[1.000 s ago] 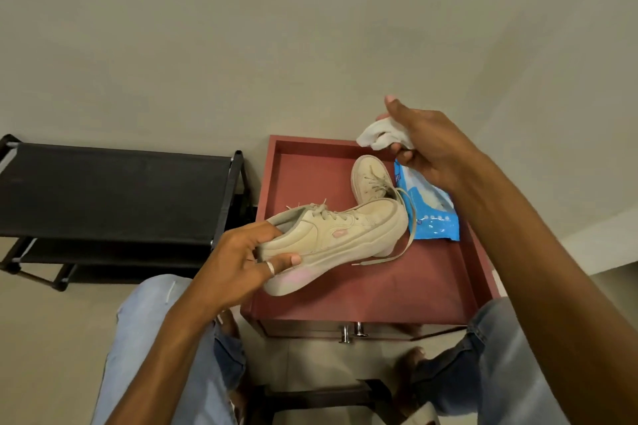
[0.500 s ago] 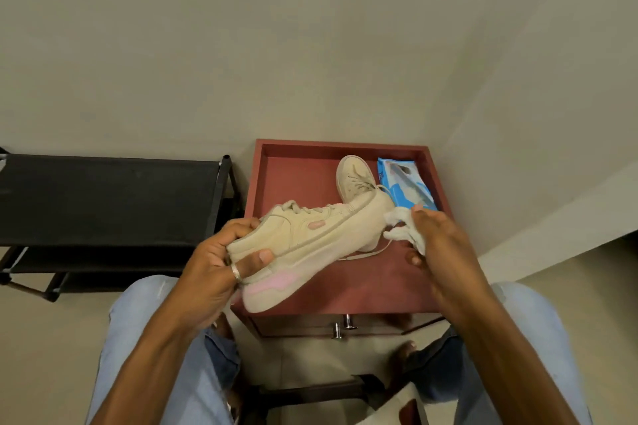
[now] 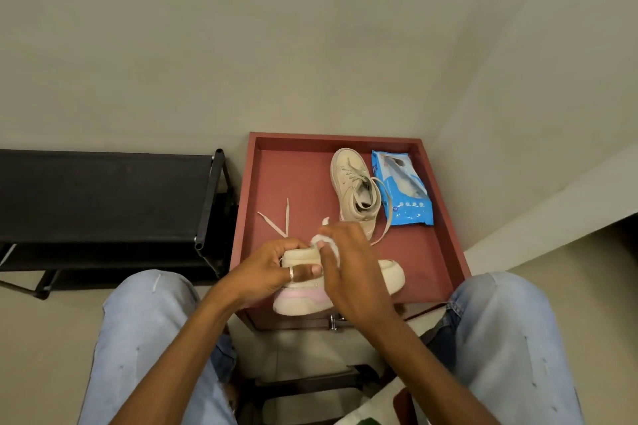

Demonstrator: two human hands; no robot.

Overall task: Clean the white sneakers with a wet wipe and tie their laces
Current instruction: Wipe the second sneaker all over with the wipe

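Sideways, cream sneaker (image 3: pixel 392 274), pink-streaked sole (image 3: pixel 300 297), crumpled white wipe (image 3: pixel 333 248) against it

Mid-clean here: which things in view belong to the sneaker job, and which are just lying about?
Job: held sneaker in left hand; wet wipe in right hand; second sneaker, laces loose, on red table; blue wipes pack beside it.
Lying about: black rack left of the table; white-and-green item at bottom edge, unclear.
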